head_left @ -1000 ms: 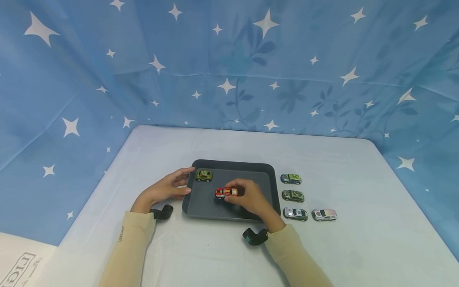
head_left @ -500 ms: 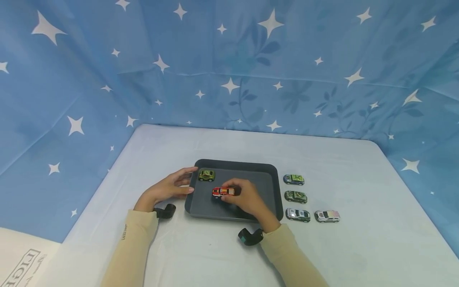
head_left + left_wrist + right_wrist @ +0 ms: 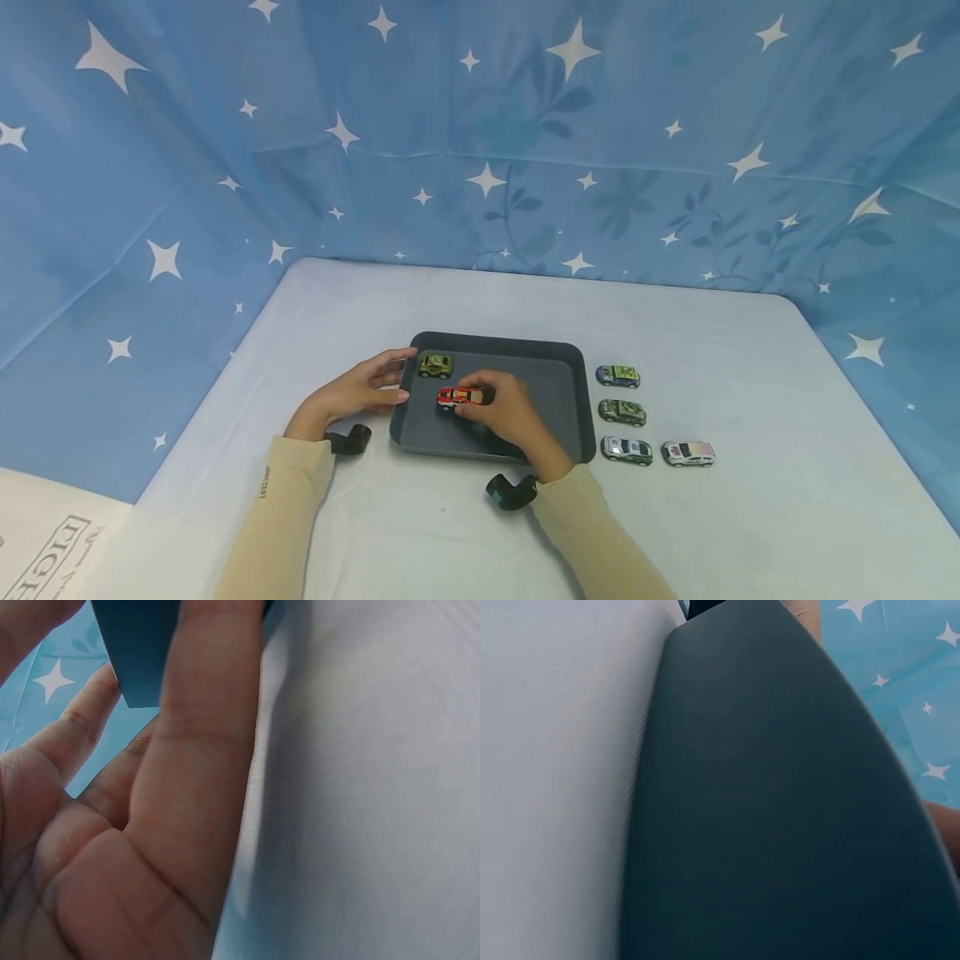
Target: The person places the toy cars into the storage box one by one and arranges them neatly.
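The dark grey tray (image 3: 551, 383) lies on the desk (image 3: 420, 533), which has a white covering. Inside the tray, left of its middle, is the red car (image 3: 452, 398), its nose towards the tray's left wall. The right hand (image 3: 513, 412) pinches the car's rear part between thumb and fingers, reaching in over the tray's near wall; whether the wheels touch the tray's floor I cannot tell. The left hand (image 3: 348, 393) is at the tray's left side, thumb and fingers spread apart and only lightly bent, the tips touching the tray's wall. The left wrist view shows these fingers close up against the tray's corner, while in the right wrist view the tray's outer wall fills most of the frame.

In the tray's far left corner area stands a green car (image 3: 436, 366). Just right of the tray, three cars form a column: a blue-and-green car (image 3: 618, 376) at the far end, a camouflage car (image 3: 622, 412) next, and a silver car (image 3: 627, 450) level with the tray's near right corner. A white car (image 3: 688, 453) stands further right of the tray, beside the silver one. Beyond the tray, behind the desk, hangs a blue cloth (image 3: 420, 100) with white stars
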`<state>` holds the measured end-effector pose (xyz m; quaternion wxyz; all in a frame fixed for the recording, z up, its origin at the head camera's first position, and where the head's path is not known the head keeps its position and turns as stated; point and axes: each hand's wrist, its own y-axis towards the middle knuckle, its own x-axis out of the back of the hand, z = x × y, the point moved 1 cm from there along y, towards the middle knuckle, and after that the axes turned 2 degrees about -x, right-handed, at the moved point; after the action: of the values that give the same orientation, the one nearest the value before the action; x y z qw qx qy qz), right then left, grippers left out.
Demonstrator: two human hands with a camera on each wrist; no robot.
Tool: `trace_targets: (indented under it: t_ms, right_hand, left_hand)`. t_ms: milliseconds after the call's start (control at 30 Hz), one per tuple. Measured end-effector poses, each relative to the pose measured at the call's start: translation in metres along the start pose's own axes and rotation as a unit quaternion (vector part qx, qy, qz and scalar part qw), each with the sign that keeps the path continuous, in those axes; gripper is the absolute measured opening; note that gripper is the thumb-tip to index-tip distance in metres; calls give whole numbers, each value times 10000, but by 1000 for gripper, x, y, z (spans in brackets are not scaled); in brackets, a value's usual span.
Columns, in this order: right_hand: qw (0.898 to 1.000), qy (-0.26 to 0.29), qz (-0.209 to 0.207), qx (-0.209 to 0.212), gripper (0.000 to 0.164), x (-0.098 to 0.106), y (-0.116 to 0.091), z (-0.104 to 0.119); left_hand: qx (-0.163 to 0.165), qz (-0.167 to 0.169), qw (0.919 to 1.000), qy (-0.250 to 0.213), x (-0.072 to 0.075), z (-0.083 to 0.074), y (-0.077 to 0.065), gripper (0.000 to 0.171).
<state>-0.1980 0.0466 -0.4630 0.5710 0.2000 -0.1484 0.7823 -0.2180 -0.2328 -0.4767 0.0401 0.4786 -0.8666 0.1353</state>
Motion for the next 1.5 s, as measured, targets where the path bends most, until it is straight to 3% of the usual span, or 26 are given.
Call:
trace_targets:
  t_ms: [400,767,1500]
  right_hand:
    - [9998,-181,-109,60,28,-11,6,6]
    - [9975,-665,-217,3,29,-22,11,12]
    - [9823,-1801,-394,-320,32,-40,22,25]
  left_hand:
    - [-17,-2,10000,-39,0,-1,-1,81]
    - [-53,0,10000,8,0,-1,-1,81]
    - [-66,6,10000,-45,1,-1,0,83]
